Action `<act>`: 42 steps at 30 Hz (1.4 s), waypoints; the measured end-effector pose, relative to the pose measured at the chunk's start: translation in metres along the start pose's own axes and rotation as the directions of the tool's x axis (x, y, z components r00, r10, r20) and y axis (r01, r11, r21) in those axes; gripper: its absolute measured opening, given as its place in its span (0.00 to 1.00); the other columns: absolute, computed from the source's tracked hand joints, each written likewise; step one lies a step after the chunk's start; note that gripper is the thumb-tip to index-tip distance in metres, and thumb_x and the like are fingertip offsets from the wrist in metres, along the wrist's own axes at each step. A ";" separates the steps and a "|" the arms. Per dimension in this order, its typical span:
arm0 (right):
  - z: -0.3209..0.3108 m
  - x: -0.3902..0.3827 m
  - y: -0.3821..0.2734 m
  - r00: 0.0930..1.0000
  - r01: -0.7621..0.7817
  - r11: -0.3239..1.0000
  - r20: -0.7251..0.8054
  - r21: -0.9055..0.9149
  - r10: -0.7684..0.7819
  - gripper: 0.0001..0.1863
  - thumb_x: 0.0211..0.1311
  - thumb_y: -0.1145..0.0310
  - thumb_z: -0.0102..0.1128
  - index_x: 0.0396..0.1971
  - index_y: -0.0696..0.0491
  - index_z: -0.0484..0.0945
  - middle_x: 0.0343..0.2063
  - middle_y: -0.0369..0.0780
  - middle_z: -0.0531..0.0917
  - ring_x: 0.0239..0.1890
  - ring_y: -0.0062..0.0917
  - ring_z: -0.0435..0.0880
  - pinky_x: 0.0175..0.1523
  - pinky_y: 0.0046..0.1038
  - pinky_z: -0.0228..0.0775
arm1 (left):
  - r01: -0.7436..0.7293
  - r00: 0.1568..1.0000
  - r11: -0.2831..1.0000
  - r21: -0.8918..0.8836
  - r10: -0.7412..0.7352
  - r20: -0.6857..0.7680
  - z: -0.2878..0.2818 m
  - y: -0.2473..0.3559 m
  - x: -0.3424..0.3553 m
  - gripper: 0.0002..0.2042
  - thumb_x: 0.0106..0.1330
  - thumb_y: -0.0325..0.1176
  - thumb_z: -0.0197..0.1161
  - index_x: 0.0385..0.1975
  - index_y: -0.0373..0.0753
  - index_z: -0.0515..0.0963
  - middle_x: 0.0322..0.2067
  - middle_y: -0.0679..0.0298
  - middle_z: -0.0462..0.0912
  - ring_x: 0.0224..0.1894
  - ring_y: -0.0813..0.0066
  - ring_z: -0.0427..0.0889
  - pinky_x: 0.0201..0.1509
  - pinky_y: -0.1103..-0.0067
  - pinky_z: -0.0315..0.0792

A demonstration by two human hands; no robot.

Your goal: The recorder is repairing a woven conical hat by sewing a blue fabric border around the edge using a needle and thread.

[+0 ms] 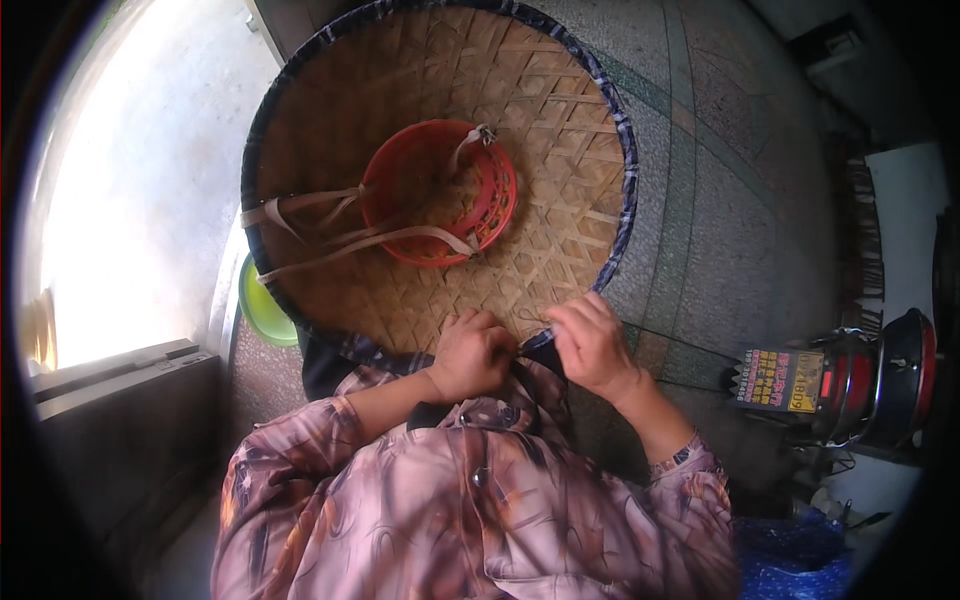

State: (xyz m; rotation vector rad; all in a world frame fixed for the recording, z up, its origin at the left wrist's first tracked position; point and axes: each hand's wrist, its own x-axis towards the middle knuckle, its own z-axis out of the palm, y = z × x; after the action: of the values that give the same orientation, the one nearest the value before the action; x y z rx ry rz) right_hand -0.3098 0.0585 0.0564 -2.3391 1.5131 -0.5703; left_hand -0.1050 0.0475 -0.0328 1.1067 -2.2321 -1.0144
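Note:
A wide round woven bamboo tray [560, 215] lies in front of me, its near side at my lap. Dark blue patterned cloth is wrapped round its rim [629, 170]. My left hand [472, 355] is closed on the near rim, knuckles up. Just right of it, my right hand [592, 345] pinches a thin cord [530, 315], which makes a small loop by the fingertips at the rim. Inside the tray sits a red plastic basket [507, 180] with pale cloth straps [320, 262]; some reach over the tray's left rim.
A lime-green basin [266, 310] stands on the floor at the left, partly hidden by the tray. Beyond it is a bright doorway. The red-and-black rear of a vehicle [858, 385] with a plate juts in at the right, above a blue sheet [795, 560].

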 end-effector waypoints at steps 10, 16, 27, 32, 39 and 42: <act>0.007 -0.048 -0.007 0.770 -0.582 0.487 0.249 0.651 0.587 0.10 0.65 0.79 0.50 0.45 0.59 0.71 0.29 0.40 0.85 0.25 0.17 0.82 0.33 0.21 0.75 | 0.000 1.000 0.999 0.055 -0.001 0.017 -0.006 0.006 0.005 0.07 0.52 0.36 0.68 0.30 0.48 0.80 0.33 0.65 0.77 0.41 0.61 0.74 0.44 0.66 0.64; 0.027 -0.052 -0.014 0.808 -0.575 0.639 0.232 0.512 0.541 0.03 0.61 0.76 0.57 0.34 0.58 0.78 0.28 0.42 0.84 0.28 0.27 0.83 0.36 0.26 0.76 | -0.017 1.000 1.000 -0.001 0.017 -0.010 -0.003 0.007 0.006 0.07 0.51 0.35 0.66 0.29 0.46 0.80 0.34 0.64 0.78 0.43 0.61 0.74 0.46 0.66 0.64; 0.031 -0.049 -0.020 0.855 -0.490 0.774 0.049 0.401 0.516 0.04 0.57 0.77 0.61 0.33 0.57 0.80 0.28 0.45 0.81 0.31 0.38 0.82 0.37 0.32 0.74 | -0.063 0.998 0.993 -0.099 0.060 -0.027 0.001 0.005 0.010 0.07 0.51 0.35 0.68 0.30 0.47 0.81 0.32 0.66 0.77 0.42 0.62 0.74 0.44 0.69 0.63; 0.034 -0.051 -0.019 0.868 -0.471 0.794 0.040 0.384 0.495 0.04 0.57 0.78 0.59 0.32 0.58 0.80 0.28 0.45 0.81 0.31 0.39 0.82 0.37 0.33 0.75 | -0.042 0.999 0.990 -0.138 0.042 -0.003 0.003 0.001 0.008 0.06 0.51 0.35 0.68 0.29 0.48 0.82 0.34 0.67 0.77 0.43 0.65 0.73 0.46 0.69 0.63; 0.031 -0.045 -0.015 0.912 -0.404 0.872 0.043 0.276 0.409 0.06 0.55 0.81 0.59 0.34 0.59 0.81 0.27 0.42 0.80 0.26 0.27 0.81 0.30 0.25 0.71 | -0.023 1.000 0.994 -0.109 0.022 -0.012 0.004 0.000 0.010 0.04 0.50 0.33 0.68 0.26 0.47 0.81 0.31 0.69 0.76 0.40 0.65 0.73 0.43 0.70 0.62; 0.029 -0.040 -0.018 0.893 -0.447 0.849 0.085 0.282 0.442 0.05 0.55 0.80 0.58 0.32 0.59 0.80 0.28 0.45 0.80 0.30 0.40 0.82 0.36 0.33 0.75 | -0.006 1.000 0.994 -0.107 0.005 -0.012 0.003 0.000 0.010 0.04 0.50 0.33 0.68 0.25 0.47 0.81 0.30 0.69 0.77 0.40 0.65 0.73 0.43 0.70 0.62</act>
State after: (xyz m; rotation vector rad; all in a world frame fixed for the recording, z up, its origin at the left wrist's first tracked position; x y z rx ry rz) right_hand -0.2961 0.1036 0.0319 -1.6877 1.7482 -0.5996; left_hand -0.1127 0.0411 -0.0338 1.0564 -2.1440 -1.1089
